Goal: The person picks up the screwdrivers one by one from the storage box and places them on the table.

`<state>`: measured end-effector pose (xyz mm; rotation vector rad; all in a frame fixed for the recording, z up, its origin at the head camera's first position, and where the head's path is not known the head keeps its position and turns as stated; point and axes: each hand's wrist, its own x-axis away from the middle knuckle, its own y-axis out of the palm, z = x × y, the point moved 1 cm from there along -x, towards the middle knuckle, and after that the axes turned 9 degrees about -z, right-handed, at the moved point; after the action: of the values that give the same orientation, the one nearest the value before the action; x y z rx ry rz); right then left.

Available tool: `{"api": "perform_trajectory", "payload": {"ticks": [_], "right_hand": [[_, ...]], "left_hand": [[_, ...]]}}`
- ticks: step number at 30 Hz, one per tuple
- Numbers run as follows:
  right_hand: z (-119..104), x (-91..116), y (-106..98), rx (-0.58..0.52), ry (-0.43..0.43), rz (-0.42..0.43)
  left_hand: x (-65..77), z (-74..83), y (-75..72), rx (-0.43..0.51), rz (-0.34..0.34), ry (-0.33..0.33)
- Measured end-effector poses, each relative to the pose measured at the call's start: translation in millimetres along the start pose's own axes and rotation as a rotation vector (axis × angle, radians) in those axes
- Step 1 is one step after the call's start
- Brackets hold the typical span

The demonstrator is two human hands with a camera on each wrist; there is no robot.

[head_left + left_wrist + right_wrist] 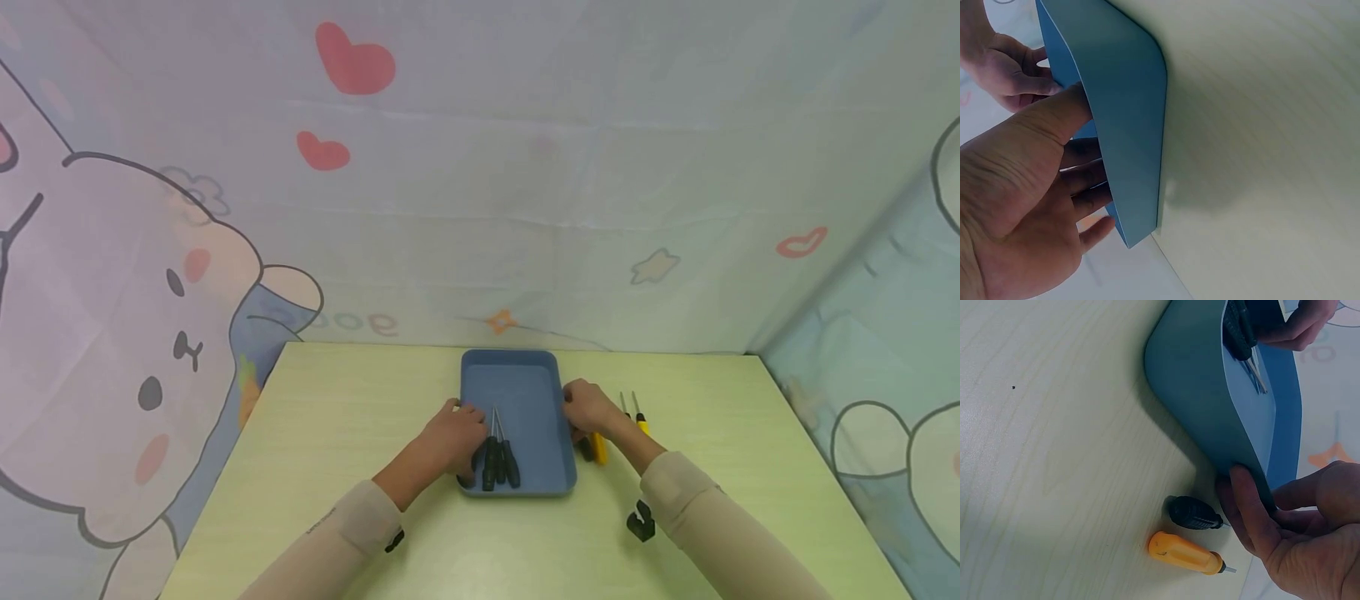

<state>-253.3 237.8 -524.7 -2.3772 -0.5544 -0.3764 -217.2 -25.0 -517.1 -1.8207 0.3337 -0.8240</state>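
Note:
On the tabletop lies a blue tray with several black-handled screwdrivers inside, shafts pointing to the far end. My left hand reaches over the tray's left wall, thumb and fingertips down inside beside the handles. The left wrist view hides those fingertips behind the wall, so I cannot tell whether they grip a handle. At the opposite side, my right hand pinches the tray's right wall between thumb and fingers. Beside it lie a black-handled screwdriver and a yellow-handled one.
Right of the tray, partly behind my right forearm, another yellow-handled screwdriver points away, with a second shaft beside it. The pale wooden table ends at a printed cloth along its far edge.

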Motion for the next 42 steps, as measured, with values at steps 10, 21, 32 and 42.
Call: {"api": "perform_trajectory", "payload": {"ticks": [10, 21, 32, 42], "right_hand": [[1, 0, 0, 0.014, -0.004, -0.001], [0, 0, 1, 0.023, 0.000, 0.008], [0, -1, 0, 0.042, 0.004, 0.007], [1, -1, 0, 0.048, -0.002, 0.019]], "left_hand": [[-4.3, 2.4, 2.1, -0.020, 0.021, 0.010], [-2.6, 2.5, -3.3, -0.025, 0.005, 0.019], [-6.0, 1.7, -1.8, -0.045, -0.015, 0.018], [-4.7, -9.1, -7.1, -0.023, 0.047, 0.043]]}}
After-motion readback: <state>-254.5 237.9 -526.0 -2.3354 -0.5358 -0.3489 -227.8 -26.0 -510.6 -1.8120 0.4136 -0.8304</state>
